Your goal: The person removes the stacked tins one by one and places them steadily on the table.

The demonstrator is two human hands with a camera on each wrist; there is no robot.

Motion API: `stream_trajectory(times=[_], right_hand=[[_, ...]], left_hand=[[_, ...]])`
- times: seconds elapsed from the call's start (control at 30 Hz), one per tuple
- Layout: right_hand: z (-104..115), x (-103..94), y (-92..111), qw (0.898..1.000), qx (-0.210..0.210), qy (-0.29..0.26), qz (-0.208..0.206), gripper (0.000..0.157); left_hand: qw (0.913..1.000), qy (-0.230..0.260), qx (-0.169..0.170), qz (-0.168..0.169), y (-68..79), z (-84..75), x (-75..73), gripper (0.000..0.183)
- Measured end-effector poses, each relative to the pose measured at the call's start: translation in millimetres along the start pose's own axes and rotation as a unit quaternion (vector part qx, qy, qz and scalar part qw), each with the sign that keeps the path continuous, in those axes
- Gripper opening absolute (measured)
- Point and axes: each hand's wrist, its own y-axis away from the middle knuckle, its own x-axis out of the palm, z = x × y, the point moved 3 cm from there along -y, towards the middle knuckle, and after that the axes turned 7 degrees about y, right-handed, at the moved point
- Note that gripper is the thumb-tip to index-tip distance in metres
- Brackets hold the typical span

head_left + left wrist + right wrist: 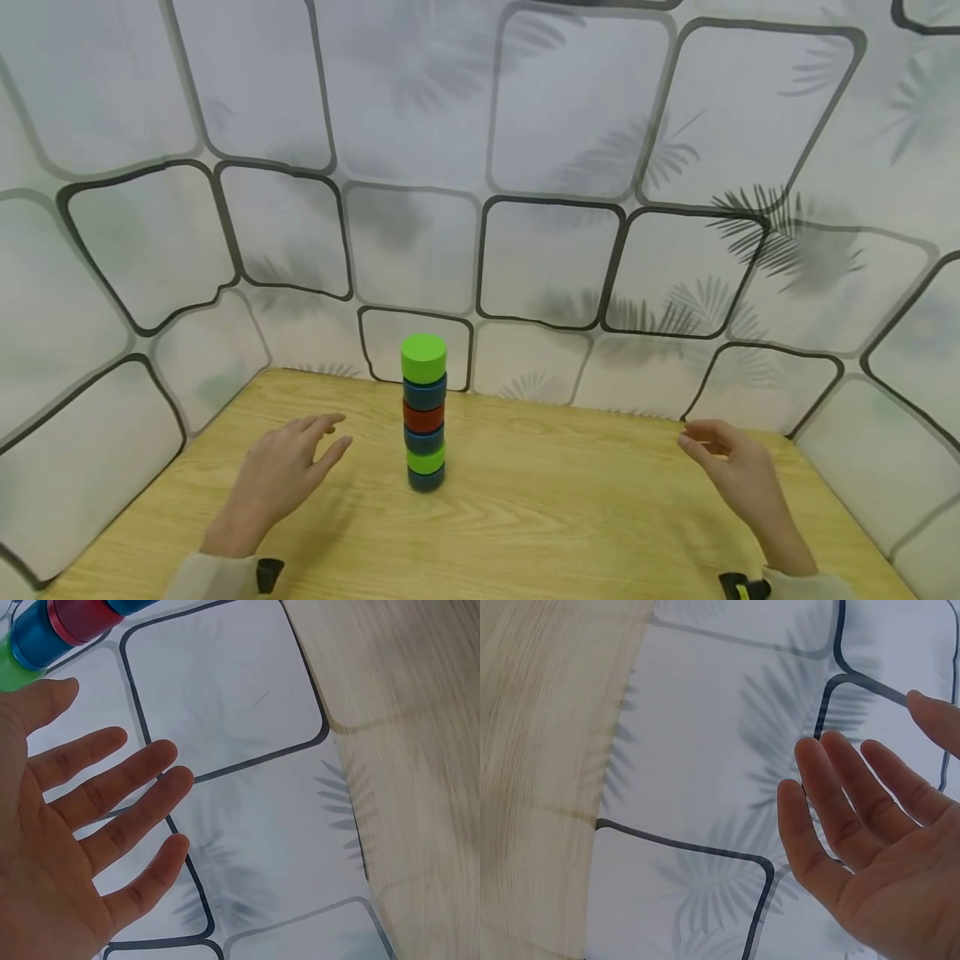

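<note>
A tall stack of round blocks (424, 418) stands upright on the wooden table, blue, green and red discs with a thicker bright green one (423, 359) on top. Just left of the stack, my left hand (281, 471) hovers with fingers spread and holds nothing. In the left wrist view that hand (97, 817) shows its bare palm, and part of the stack (46, 637) appears at the upper left corner. Far to the right of the stack, my right hand (738, 475) is held over the table with relaxed, slightly bent fingers. Its palm (900, 892) is bare in the right wrist view.
The light wood table (555, 492) reaches back to a white patterned wall covering (555, 258) with dark rounded outlines and leaf prints. Similar panels rise along the left and right sides. The stack stands a short way in front of the back wall.
</note>
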Motion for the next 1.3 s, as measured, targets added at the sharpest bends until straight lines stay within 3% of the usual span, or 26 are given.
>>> stream_trajectory(times=[0.2,0.5,0.77,1.3], right_hand=[[11.1,1.4,-3.0,1.0,-0.004,-0.016,-0.005,0.022],[26.5,4.3,-9.4,1.0,-0.005,-0.03,-0.004,0.022],[40.7,12.1,-14.4,0.998,-0.024,-0.05,0.006,0.024],[55.4,22.5,-21.4,0.997,-0.031,-0.068,0.007,0.02]], left_hand=[[0.9997,0.018,0.009,-0.016,-3.8,-4.4,2.2,0.033],[0.9992,0.039,-0.007,-0.009,-9.6,-10.6,5.0,0.035],[0.9976,0.06,0.016,-0.031,-19.1,-20.3,6.0,0.033],[0.9925,0.119,-0.007,-0.028,-30.5,-29.0,17.8,0.038]])
